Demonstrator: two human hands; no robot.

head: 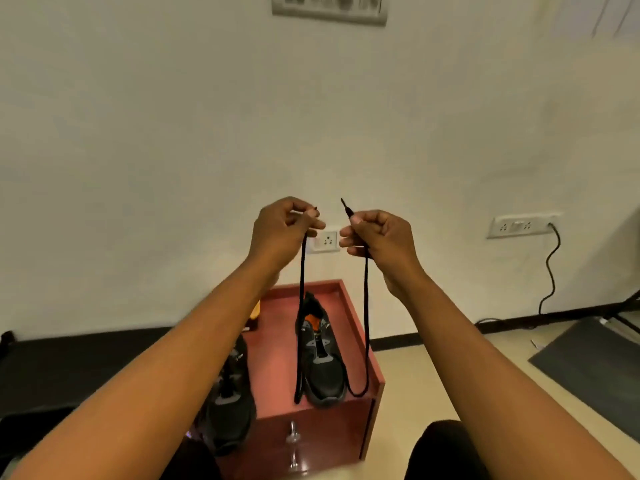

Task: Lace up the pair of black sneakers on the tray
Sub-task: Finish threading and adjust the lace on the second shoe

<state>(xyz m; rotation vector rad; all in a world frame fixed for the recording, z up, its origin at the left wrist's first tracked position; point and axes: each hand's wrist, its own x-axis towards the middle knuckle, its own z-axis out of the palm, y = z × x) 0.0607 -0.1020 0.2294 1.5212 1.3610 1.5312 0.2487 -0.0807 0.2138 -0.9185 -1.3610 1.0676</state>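
Note:
Two black sneakers stand on a reddish-brown tray (353,327). The right sneaker (320,355) has grey panels and an orange lining, toe pointing toward me. My left forearm partly hides the left sneaker (232,407). A black shoelace (366,306) runs up from the right sneaker's toe area in two strands. My left hand (280,233) pinches one lace end, and my right hand (377,237) pinches the other, its tip sticking up. Both hands are raised well above the tray, close together.
The tray tops a reddish cabinet with a metal knob (293,438). A white wall stands behind, with a socket (327,240) between my hands. A second socket (519,226) with a black cable is at the right. A dark mat (595,368) lies on the floor at right.

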